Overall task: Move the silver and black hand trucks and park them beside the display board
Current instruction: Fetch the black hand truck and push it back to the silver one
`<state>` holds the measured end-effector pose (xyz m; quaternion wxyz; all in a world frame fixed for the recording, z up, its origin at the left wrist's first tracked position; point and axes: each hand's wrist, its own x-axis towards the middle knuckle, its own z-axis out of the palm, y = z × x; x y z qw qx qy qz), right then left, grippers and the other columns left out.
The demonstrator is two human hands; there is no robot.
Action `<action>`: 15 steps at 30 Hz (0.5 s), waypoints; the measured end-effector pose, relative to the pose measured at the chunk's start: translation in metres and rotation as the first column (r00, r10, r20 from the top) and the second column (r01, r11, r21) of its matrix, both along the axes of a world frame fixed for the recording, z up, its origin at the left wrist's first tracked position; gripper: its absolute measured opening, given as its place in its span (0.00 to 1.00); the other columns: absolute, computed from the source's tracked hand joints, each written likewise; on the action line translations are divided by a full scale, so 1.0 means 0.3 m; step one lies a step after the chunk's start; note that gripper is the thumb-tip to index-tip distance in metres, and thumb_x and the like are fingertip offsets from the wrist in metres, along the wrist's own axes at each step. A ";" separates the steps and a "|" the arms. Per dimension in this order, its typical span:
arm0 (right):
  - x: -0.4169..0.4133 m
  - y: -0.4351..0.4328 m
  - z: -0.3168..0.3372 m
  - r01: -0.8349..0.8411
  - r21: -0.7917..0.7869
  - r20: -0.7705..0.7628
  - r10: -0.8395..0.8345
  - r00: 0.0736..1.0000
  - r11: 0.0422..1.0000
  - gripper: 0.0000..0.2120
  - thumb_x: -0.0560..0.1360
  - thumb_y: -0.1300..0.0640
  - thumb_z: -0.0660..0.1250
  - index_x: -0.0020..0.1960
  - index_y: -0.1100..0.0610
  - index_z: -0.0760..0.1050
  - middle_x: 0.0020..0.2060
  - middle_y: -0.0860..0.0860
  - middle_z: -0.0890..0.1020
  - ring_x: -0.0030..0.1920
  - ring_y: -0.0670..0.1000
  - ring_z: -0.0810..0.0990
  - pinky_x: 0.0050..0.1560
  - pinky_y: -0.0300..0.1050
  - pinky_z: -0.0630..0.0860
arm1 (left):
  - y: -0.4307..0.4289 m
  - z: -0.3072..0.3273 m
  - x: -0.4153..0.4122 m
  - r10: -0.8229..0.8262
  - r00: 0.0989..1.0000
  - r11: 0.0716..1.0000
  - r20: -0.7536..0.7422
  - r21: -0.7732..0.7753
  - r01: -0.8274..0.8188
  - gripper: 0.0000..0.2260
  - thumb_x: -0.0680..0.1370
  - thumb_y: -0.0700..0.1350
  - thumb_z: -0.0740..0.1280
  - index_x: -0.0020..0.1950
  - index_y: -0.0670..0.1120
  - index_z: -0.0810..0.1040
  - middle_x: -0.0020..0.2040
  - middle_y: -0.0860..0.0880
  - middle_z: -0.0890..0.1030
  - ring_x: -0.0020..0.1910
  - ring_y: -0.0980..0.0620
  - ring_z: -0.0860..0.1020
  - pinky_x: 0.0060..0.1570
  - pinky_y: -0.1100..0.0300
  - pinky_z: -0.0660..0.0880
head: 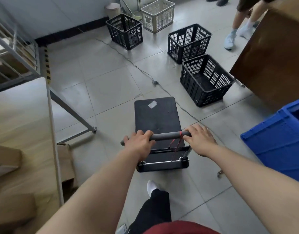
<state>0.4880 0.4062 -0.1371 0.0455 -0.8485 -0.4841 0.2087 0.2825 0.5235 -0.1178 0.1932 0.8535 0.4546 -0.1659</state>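
Observation:
A black hand truck (158, 119) with a flat platform stands on the tiled floor in front of me, a white sticker near its far edge. Its grey foam handle bar (167, 136) runs across at hand height, with a red cord tied near its right end. My left hand (138, 143) is closed around the bar's left end and my right hand (199, 140) grips its right end. No silver hand truck is in view, and I cannot pick out a display board.
Three black crates (205, 80) (189, 43) (125, 31) and a beige crate (158, 15) stand ahead. A cable (155, 82) crosses the floor past the platform. A blue bin (280, 137) is right, a table leg (72, 112) and boxes left. Another person's legs (236, 29) are far right.

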 end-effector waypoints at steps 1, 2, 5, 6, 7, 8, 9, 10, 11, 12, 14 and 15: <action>0.003 -0.046 -0.001 0.003 0.001 0.000 -0.003 1.000 1.000 0.15 0.77 0.42 0.57 0.61 0.46 0.69 0.59 0.53 0.73 0.62 0.56 0.67 0.64 0.50 0.60 | -0.042 -0.001 0.004 -0.003 1.000 1.000 0.001 0.007 0.003 0.13 0.80 0.59 0.52 0.62 0.60 0.66 0.60 0.49 0.71 0.60 0.44 0.67 0.61 0.43 0.59; 0.005 -0.092 -0.003 0.010 0.005 -0.001 -0.010 1.000 1.000 0.15 0.77 0.42 0.57 0.60 0.46 0.69 0.59 0.53 0.73 0.61 0.57 0.67 0.64 0.50 0.60 | -0.086 -0.002 0.006 -0.008 1.000 1.000 0.001 0.015 0.008 0.13 0.80 0.59 0.52 0.63 0.60 0.66 0.60 0.50 0.71 0.60 0.44 0.67 0.61 0.44 0.59; 0.012 -0.237 -0.007 0.035 0.022 0.002 -0.035 0.999 0.999 0.14 0.77 0.43 0.57 0.60 0.46 0.69 0.59 0.53 0.73 0.62 0.57 0.67 0.65 0.50 0.60 | -0.219 -0.008 0.021 -0.034 0.999 0.999 0.007 0.028 0.033 0.13 0.80 0.59 0.52 0.62 0.60 0.65 0.59 0.50 0.71 0.59 0.44 0.67 0.60 0.44 0.60; 0.014 -0.285 -0.007 0.043 0.026 0.006 -0.043 0.999 0.999 0.14 0.77 0.43 0.57 0.60 0.47 0.69 0.59 0.54 0.73 0.62 0.57 0.67 0.65 0.50 0.59 | -0.261 -0.008 0.027 -0.043 0.999 0.999 0.008 0.026 0.043 0.13 0.80 0.59 0.52 0.62 0.60 0.65 0.59 0.50 0.71 0.59 0.44 0.67 0.60 0.44 0.60; 0.017 -0.331 -0.007 0.052 0.030 0.008 -0.053 0.999 0.998 0.14 0.77 0.43 0.57 0.60 0.47 0.70 0.58 0.54 0.73 0.62 0.57 0.67 0.65 0.50 0.59 | -0.300 -0.009 0.035 -0.052 0.999 0.998 0.011 0.024 0.052 0.13 0.80 0.59 0.52 0.62 0.60 0.65 0.59 0.50 0.71 0.59 0.44 0.67 0.60 0.44 0.60; 0.020 -0.376 -0.006 0.063 0.031 0.007 -0.063 0.998 0.998 0.14 0.77 0.43 0.57 0.60 0.47 0.69 0.58 0.54 0.73 0.62 0.57 0.67 0.65 0.50 0.59 | -0.338 -0.010 0.041 -0.060 0.998 0.998 0.011 0.020 0.060 0.13 0.80 0.59 0.52 0.62 0.60 0.65 0.59 0.50 0.71 0.59 0.44 0.67 0.60 0.44 0.60; 0.023 -0.420 -0.006 0.072 0.029 0.005 -0.073 0.997 0.997 0.14 0.77 0.43 0.57 0.60 0.47 0.69 0.58 0.54 0.73 0.62 0.57 0.67 0.65 0.50 0.59 | -0.373 -0.010 0.049 -0.069 0.998 0.998 0.010 0.016 0.069 0.13 0.80 0.59 0.52 0.62 0.60 0.65 0.59 0.50 0.71 0.60 0.44 0.67 0.60 0.44 0.60; 0.026 -0.461 -0.005 0.082 0.027 0.002 -0.082 0.997 0.996 0.14 0.77 0.43 0.57 0.60 0.47 0.69 0.58 0.54 0.73 0.62 0.57 0.67 0.66 0.50 0.59 | -0.406 -0.009 0.055 -0.081 0.997 0.997 0.008 0.012 0.081 0.13 0.80 0.59 0.52 0.62 0.60 0.65 0.59 0.50 0.71 0.60 0.44 0.67 0.60 0.44 0.60; 0.027 -0.502 -0.005 0.091 0.023 -0.002 -0.091 0.996 0.996 0.14 0.77 0.43 0.57 0.60 0.47 0.69 0.58 0.54 0.73 0.62 0.57 0.67 0.65 0.50 0.59 | -0.437 -0.009 0.061 -0.096 0.995 0.995 0.006 0.007 0.096 0.13 0.80 0.59 0.51 0.62 0.60 0.65 0.59 0.50 0.71 0.59 0.44 0.67 0.60 0.44 0.60; 0.026 -0.543 -0.005 0.102 0.020 -0.005 -0.102 0.995 0.995 0.14 0.77 0.43 0.57 0.60 0.47 0.69 0.58 0.53 0.73 0.62 0.57 0.66 0.65 0.50 0.59 | -0.469 -0.007 0.065 -0.112 0.994 0.994 0.002 -0.001 0.112 0.13 0.80 0.59 0.51 0.62 0.60 0.65 0.59 0.49 0.71 0.59 0.44 0.67 0.60 0.44 0.61; 0.016 -0.621 -0.006 0.125 0.025 -0.010 -0.125 0.992 0.992 0.14 0.77 0.43 0.57 0.60 0.46 0.69 0.57 0.53 0.72 0.61 0.56 0.67 0.65 0.50 0.60 | -0.526 -0.003 0.068 -0.143 0.990 0.990 -0.008 -0.017 0.143 0.13 0.80 0.59 0.51 0.62 0.59 0.65 0.58 0.49 0.71 0.59 0.44 0.67 0.61 0.44 0.61; 0.007 -0.658 -0.006 0.138 0.030 -0.009 -0.138 0.990 0.990 0.13 0.77 0.43 0.57 0.59 0.46 0.69 0.57 0.53 0.72 0.61 0.56 0.67 0.65 0.50 0.60 | -0.552 -0.001 0.068 -0.160 0.987 0.987 -0.013 -0.022 0.160 0.13 0.80 0.59 0.51 0.62 0.59 0.65 0.58 0.49 0.71 0.59 0.44 0.67 0.61 0.43 0.61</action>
